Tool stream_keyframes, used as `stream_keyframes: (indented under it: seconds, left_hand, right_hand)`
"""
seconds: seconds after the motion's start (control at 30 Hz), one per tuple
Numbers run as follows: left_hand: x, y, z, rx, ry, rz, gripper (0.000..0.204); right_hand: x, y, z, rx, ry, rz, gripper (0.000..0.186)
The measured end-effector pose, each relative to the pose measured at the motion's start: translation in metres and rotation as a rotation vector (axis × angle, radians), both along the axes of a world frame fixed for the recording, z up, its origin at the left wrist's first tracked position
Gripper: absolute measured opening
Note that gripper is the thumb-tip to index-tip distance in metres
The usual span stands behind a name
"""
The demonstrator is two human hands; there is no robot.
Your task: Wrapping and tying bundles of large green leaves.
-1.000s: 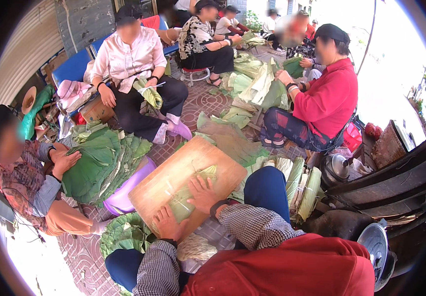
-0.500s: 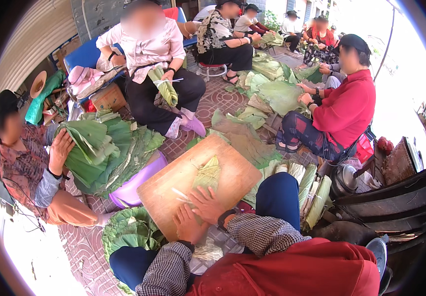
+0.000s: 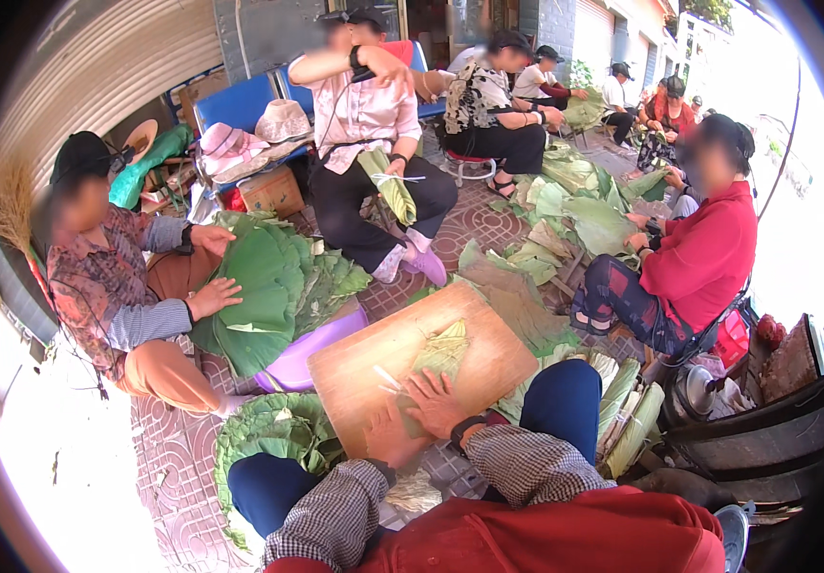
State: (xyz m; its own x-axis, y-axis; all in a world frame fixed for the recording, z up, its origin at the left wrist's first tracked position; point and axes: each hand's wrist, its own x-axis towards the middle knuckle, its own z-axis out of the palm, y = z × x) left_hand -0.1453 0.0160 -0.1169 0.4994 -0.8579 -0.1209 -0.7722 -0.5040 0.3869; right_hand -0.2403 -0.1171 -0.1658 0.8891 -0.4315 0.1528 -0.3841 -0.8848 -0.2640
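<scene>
A wooden board [image 3: 354,372] lies before me, bearing a pale green folded leaf [image 3: 440,349] with a pointed top and white strips [image 3: 391,380] at its left. My right hand [image 3: 434,406] rests open on the board at the leaf's lower end, fingers spread over a greenish piece. My left hand [image 3: 393,432] is open at the board's lower edge, left of and below the right one, fingertips touching the greenish piece. What lies beneath both palms is hidden.
Co-workers [image 3: 689,258] [image 3: 106,267] sit around with leaves. A purple tub [image 3: 307,363] holds green leaves. Leaf piles [image 3: 268,430] and bundles [image 3: 636,430] flank my knees. A kettle [image 3: 689,396] stands right; blue chairs [image 3: 225,105] with hats are behind.
The view has shifted, so the scene sits further right. My hands drew toward the board's lower end, uncovering more leaf and the white strips. The pink-shirted co-worker has raised an arm.
</scene>
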Motion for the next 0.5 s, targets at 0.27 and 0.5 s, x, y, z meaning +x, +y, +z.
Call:
stream_keyframes:
  seconds: [0.27, 0.5]
  left_hand:
    - [0.020, 0.004, 0.008, 0.100, -0.120, -0.172, 0.108]
    - [0.087, 0.002, -0.015, 0.199, -0.301, -0.317, 0.098]
  right_hand:
    - [-0.010, -0.008, 0.020, 0.204, 0.014, -0.105, 0.066]
    - [-0.008, -0.021, 0.032, 0.062, -0.050, -0.144, 0.065]
